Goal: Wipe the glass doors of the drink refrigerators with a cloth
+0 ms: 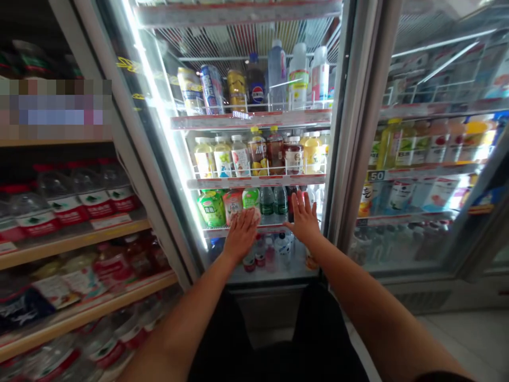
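My left hand (242, 229) lies with extended fingers over a crumpled pinkish cloth (255, 215), pressing it toward the glass door (258, 265) of a lit drinks fridge. To its right, my right hand (304, 218) is spread against the glass, with nothing visible in it. Behind the hands, through the door, a shelf holds a green drink bottle (211, 208), a pink-labelled bottle (233, 204) and dark green bottles (280, 201). The cloth is mostly covered by my left hand.
More bottles and cans, including a cola bottle (256, 87), fill the shelves above. On the left is an open wooden shelf (131, 228) with red-capped water bottles (59, 196). At right, past a metal door frame (360, 127), stands another glass-fronted fridge (401, 260).
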Tool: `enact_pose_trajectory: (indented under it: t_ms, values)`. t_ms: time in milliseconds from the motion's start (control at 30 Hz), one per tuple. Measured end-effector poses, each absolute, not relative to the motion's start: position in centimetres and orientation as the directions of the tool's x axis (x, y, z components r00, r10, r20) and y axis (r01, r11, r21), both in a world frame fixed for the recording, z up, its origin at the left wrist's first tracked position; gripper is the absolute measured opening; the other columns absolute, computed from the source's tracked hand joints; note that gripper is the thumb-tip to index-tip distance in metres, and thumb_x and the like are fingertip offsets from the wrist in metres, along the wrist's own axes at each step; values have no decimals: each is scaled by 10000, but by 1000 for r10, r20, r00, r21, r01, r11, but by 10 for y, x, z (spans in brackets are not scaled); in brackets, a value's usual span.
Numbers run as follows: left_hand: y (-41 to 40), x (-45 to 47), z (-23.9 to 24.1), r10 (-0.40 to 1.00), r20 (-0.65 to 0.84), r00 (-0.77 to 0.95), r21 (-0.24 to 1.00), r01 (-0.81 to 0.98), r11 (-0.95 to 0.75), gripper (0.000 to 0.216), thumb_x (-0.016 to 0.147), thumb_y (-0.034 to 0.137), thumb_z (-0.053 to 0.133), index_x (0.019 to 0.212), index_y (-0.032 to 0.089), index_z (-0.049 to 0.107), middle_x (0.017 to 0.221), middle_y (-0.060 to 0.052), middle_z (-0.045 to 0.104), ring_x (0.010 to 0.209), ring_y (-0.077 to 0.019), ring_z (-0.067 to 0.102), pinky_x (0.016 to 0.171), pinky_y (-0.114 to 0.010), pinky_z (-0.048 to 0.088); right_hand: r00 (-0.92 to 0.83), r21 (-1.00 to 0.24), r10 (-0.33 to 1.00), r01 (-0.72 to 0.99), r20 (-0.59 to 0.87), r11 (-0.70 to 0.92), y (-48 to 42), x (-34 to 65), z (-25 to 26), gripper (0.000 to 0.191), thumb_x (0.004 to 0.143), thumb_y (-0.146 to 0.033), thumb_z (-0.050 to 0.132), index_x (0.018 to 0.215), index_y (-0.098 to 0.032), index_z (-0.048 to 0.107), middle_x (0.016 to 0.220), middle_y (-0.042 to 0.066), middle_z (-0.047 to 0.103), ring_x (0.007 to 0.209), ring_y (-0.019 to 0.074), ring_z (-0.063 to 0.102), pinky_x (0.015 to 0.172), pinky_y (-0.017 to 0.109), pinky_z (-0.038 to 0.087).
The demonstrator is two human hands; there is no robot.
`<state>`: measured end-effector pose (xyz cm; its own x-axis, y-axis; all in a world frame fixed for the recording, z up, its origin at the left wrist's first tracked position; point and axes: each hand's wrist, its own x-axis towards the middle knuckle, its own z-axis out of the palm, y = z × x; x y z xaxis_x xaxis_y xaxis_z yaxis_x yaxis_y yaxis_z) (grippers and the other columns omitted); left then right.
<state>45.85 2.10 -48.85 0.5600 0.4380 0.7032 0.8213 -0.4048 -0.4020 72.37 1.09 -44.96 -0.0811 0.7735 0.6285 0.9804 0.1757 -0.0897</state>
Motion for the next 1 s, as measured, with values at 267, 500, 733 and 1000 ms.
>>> enact_pose_trajectory:
  t_ms: [267,500,733,1000]
  values:
    - [22,452,-513,393,617,682,-489,724,-487,538,975,250,484,1512,264,443,1631,-49,343,1538,-269,251,1268,-529,206,-87,-89,760,978,644,187,14,723,-454,1087,896,-457,660,1616,-196,-111,1703,123,-40,1572,322,-63,1237,636,100]
    - [24,411,-487,418,787,454,-285,868,-405,580,969,205,482,1541,197,387,1681,-132,137,1564,-327,73,1247,-614,214,-84,-91,767,979,636,183,11,723,-453,1078,912,-443,639,1607,-198,-147,1704,121,-38,1570,323,-74,1236,640,93]
    - [21,397,-513,441,767,466,-263,856,-446,576,986,238,465,1552,218,364,1682,-124,152,1562,-320,111,1245,-609,234,-81,-94,766,979,638,181,11,722,-454,1059,921,-451,621,1607,-198,-146,1704,127,-27,1572,317,-60,1236,638,93]
    - [37,388,-440,381,893,239,-44,889,-455,641,1012,311,409,1607,209,193,1695,-129,-68,1567,-336,13,1245,-629,164,-58,-106,779,982,624,158,11,721,-454,1059,915,-450,636,1614,-194,-117,1702,124,-55,1571,316,-68,1240,628,92]
